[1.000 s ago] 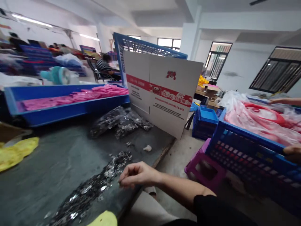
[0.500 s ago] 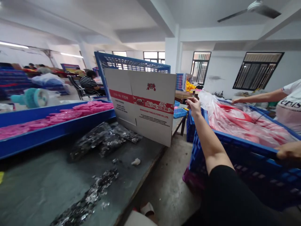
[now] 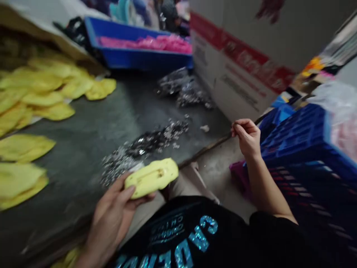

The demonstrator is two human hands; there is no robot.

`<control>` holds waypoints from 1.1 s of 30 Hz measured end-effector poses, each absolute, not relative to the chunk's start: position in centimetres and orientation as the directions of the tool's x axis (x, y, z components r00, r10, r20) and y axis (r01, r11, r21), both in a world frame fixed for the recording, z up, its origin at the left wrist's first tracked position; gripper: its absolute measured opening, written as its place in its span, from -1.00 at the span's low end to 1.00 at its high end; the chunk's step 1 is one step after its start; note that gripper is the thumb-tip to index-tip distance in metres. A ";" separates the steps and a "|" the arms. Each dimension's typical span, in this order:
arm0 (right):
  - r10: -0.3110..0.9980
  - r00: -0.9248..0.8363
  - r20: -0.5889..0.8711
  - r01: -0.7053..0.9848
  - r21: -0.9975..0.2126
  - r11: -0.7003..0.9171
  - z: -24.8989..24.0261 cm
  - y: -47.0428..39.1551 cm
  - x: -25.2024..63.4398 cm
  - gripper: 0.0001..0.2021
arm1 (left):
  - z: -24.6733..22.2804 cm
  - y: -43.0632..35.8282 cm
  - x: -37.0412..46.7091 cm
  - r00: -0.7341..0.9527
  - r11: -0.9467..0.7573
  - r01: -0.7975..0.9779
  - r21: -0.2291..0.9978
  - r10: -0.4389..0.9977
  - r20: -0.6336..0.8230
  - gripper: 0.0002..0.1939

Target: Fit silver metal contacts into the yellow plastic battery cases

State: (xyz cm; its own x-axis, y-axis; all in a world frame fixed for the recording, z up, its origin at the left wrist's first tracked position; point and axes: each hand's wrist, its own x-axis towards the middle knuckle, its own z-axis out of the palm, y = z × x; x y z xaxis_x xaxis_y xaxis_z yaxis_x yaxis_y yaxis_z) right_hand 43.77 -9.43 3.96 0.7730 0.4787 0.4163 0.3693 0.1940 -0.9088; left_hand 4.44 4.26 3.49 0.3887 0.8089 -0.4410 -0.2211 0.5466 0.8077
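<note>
My left hand (image 3: 114, 208) is wrapped round a yellow oblong piece (image 3: 152, 176) with a slot along its upper face, held near the table's front edge. My right hand (image 3: 247, 136) is raised off the table's right edge, its thumb and fingertips pinched together; what they hold, if anything, is too small to make out. Small shiny silver and black pieces (image 3: 142, 147) lie scattered on the dark table (image 3: 97, 123) beyond the yellow piece. Clear bags of such pieces (image 3: 184, 87) lie farther back.
Flat yellow pieces (image 3: 47, 89) are piled at the left. A blue tray (image 3: 145, 59) of pink pieces stands at the back. A printed cardboard panel (image 3: 240, 70) stands behind the bags, and a blue crate (image 3: 301, 137) is at the right.
The view has swung down and left, bringing my left hand, the yellow piece and the yellow pile into sight. My right hand has come down and back from beside the crate's plastic bags.
</note>
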 end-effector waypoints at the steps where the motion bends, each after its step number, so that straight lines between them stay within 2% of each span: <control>1: 0.543 0.752 0.373 0.348 -0.925 0.153 2.2 -9.0 43.3 -0.68 | 2.4 4.0 3.9 0.356 0.542 -0.212 0.813 0.818 -0.453 -0.41; 3: 0.632 0.709 0.314 0.345 -0.935 0.078 -0.8 -8.3 42.6 -0.69 | 1.1 3.8 3.0 0.314 0.505 -0.225 0.834 0.847 -0.428 -0.37; 7: 0.733 0.607 0.306 0.457 -0.889 -0.007 -4.0 -7.1 41.6 -0.79 | 0.9 3.7 2.2 0.275 0.455 -0.279 0.845 0.881 -0.384 -0.45; 14: 0.903 0.282 0.324 0.659 -0.750 0.063 -4.0 -1.8 36.3 -0.94 | 1.0 2.9 0.2 0.213 0.453 -0.312 0.835 0.890 -0.403 -0.45; 19: 0.929 -0.012 0.370 0.836 -0.506 0.212 -3.9 2.3 32.5 -0.86 | 0.8 2.1 -1.8 0.148 0.447 -0.346 0.825 0.894 -0.423 -0.48; 23: 0.921 -0.160 0.354 0.831 -0.455 0.319 -3.9 4.1 30.4 -0.85 | 0.8 1.6 -3.2 0.115 0.448 -0.393 0.803 0.890 -0.441 -0.50; 28: 0.916 -0.232 0.327 0.819 -0.443 0.365 -3.6 5.1 28.4 -0.84 | -0.7 1.2 -4.8 0.143 0.389 -0.414 0.823 0.920 -0.364 -0.52; 33: 0.918 -0.262 0.297 0.911 -0.239 0.337 -3.5 7.0 26.5 -0.83 | -2.3 0.8 -5.3 0.155 0.379 -0.428 0.821 0.925 -0.346 -0.50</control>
